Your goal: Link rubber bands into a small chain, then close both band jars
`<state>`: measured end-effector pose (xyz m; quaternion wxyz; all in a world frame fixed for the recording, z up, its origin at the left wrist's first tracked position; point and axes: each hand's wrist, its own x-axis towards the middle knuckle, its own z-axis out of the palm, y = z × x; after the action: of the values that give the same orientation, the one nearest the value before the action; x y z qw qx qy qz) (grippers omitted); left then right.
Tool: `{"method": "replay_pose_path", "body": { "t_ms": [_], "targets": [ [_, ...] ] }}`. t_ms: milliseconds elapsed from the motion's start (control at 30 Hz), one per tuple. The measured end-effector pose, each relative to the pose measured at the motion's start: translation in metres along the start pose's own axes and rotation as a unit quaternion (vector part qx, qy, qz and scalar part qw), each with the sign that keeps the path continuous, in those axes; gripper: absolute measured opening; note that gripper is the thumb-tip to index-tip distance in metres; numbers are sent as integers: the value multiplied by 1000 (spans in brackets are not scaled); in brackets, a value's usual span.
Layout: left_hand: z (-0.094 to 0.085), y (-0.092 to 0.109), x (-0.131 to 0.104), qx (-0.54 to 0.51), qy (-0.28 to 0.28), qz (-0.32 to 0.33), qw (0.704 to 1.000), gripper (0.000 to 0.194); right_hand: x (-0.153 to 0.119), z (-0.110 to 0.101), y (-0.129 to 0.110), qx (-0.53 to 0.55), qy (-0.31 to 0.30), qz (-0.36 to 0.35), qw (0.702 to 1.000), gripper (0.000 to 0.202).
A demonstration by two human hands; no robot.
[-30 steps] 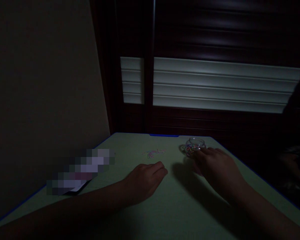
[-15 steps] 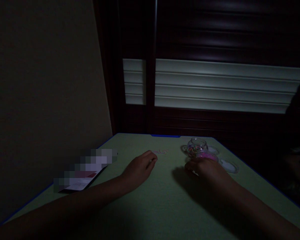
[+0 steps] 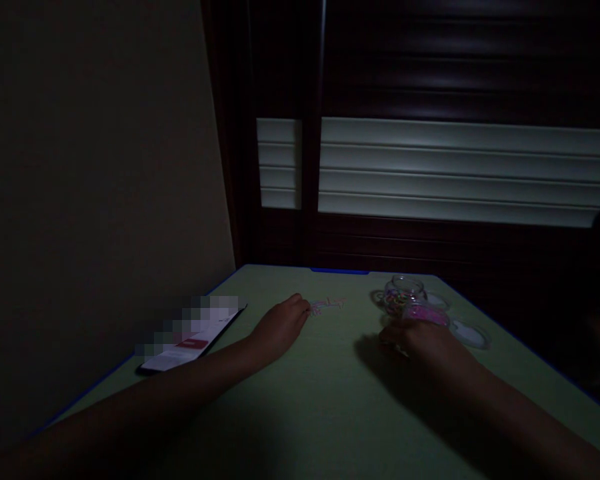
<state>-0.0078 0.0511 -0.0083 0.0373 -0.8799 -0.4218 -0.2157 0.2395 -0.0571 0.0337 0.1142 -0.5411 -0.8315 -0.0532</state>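
Note:
My left hand (image 3: 281,325) rests over the far middle of the table, its fingers drawn together. Its fingertips are at the left end of a small tangle of thin pinkish pieces (image 3: 329,305), too dim to name. What they pinch, if anything, is hidden. My right hand (image 3: 423,339) is palm down with curled fingers, just in front of a clear container of pink bits (image 3: 427,315). Small pale specks show under its fingertips; I cannot make out what they are. Behind that container stands an open clear jar (image 3: 404,295) holding small multicoloured pieces.
Two round clear lids (image 3: 471,334) lie right of the containers. On the left edge of the green table (image 3: 300,413) lies a flat white-and-red item (image 3: 195,343), partly blurred out. A wall (image 3: 105,167) rises on the left, and dark slatted panels (image 3: 455,173) stand behind.
The view has turned slightly left, so the table things appear further right. My left fingers have closed together, and more of the pinkish tangle shows beside them. My right hand keeps its curled pose.

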Motion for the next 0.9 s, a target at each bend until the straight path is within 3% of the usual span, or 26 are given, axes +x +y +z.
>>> {"method": "replay_pose_path", "body": {
  "t_ms": [267, 900],
  "targets": [
    [5, 4, 3, 128, -44, -10, 991, 29, -2, -1, -2, 0, 9, -2, 1000, 23],
    [4, 5, 2, 150, -30, -50, 987, 31, -2, -5, -6, 0, 5, -1, 1000, 24]
  ]
}}
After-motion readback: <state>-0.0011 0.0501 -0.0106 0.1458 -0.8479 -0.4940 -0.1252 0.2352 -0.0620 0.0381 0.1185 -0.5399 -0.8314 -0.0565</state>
